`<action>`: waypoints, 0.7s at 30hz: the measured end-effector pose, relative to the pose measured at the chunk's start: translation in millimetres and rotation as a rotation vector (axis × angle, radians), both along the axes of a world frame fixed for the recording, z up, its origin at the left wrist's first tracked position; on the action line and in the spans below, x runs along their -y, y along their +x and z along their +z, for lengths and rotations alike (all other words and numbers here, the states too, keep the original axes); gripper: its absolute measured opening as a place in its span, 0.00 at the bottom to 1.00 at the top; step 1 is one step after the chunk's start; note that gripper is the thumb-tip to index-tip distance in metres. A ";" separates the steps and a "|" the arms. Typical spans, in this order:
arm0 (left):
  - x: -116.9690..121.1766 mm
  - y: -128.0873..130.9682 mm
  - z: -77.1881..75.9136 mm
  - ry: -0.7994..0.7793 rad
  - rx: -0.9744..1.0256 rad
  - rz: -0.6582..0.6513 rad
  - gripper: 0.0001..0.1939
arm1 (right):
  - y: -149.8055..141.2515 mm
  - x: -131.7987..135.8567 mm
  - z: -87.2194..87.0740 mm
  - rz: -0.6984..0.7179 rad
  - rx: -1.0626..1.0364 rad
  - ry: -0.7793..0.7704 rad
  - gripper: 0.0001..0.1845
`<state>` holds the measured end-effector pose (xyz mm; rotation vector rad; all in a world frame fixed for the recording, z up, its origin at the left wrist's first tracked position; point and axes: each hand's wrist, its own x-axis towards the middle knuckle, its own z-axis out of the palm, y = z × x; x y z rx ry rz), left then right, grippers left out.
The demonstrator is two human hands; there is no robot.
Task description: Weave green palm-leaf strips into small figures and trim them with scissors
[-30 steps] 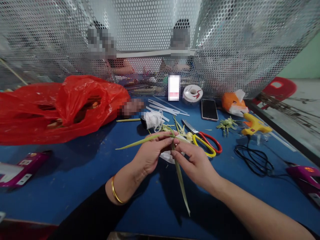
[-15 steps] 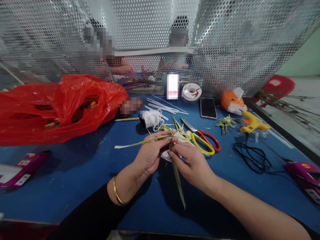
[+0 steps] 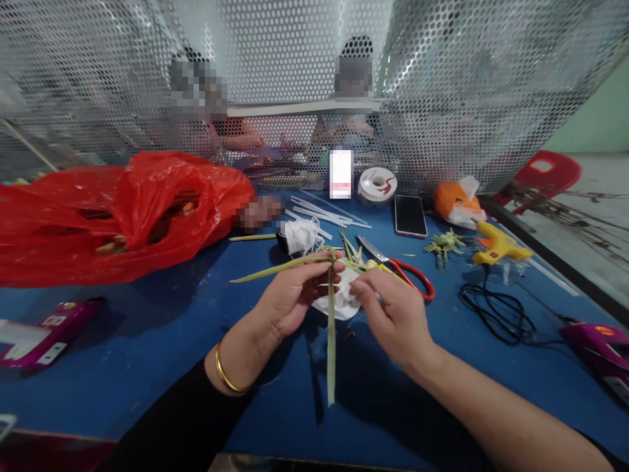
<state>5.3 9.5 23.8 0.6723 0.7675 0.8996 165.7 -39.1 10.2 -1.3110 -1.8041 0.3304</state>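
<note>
Green leaf strips point(image 3: 331, 347) cross each other above the table's middle, one end pointing left and one hanging down toward me. My left hand point(image 3: 287, 298) pinches them at the crossing. To the right, my right hand point(image 3: 398, 314) is closed on a strip running out from the same crossing. Beneath the hands lies a crumpled white piece point(image 3: 346, 305). Just beyond are scissors point(image 3: 417, 276) with a red handle, the yellow one partly hidden by my right hand. A bundle of white thread point(image 3: 301, 235) and leaf scraps sit behind the crossing.
A red plastic bag point(image 3: 113, 196) fills the left side. At right are a phone point(image 3: 410, 216), a green leaf bundle point(image 3: 443, 246), a yellow glue gun point(image 3: 501, 244) with black cable point(image 3: 491, 321), and a purple power strip point(image 3: 597, 351). Behind a perforated screen point(image 3: 289, 52), people sit.
My right hand has moved right, away from the left hand, drawing a strip out. The hanging strip has swung left and now hangs nearly straight.
</note>
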 end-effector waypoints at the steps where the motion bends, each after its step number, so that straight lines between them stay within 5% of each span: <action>1: -0.9 -1.4 0.6 -0.009 0.012 -0.022 0.13 | 3.3 -2.7 2.0 -0.061 -0.008 0.030 0.12; 3: -1.7 -2.8 0.8 -0.018 0.027 -0.057 0.14 | 8.3 -8.5 4.8 -0.093 -0.019 0.020 0.07; 8: 0.7 -1.0 -1.0 0.029 -0.052 -0.068 0.14 | 9.1 -15.3 1.5 0.081 -0.027 -0.165 0.10; 16: 5.0 8.7 -1.7 0.133 -0.292 0.079 0.11 | 5.2 -9.2 -1.5 0.050 0.199 0.031 0.10; 21: 4.3 11.2 -4.5 0.163 -0.329 0.108 0.07 | 4.6 -6.4 1.3 0.074 0.233 -0.002 0.11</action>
